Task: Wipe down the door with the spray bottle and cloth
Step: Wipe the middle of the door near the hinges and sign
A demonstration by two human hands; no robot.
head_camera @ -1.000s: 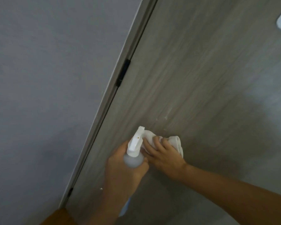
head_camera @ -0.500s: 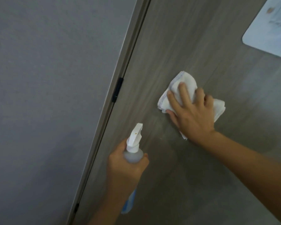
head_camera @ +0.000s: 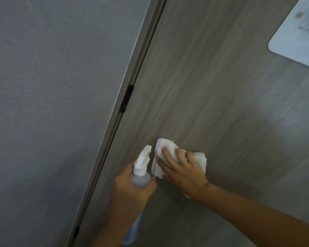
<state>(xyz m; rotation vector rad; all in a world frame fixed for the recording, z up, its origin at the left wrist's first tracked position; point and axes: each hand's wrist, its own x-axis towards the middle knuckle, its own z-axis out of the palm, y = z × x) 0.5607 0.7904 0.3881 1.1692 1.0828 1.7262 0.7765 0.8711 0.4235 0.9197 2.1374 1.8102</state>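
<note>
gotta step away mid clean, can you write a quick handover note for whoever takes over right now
Left hand grips the spray bottle, nozzle up, close to the door.
Right hand presses the white cloth flat on the door, right of the bottle and below the black hinge.
Done: wiping is under way on the hinge side.
Left: the rest of the panel, including around the white sign at upper right.
</note>
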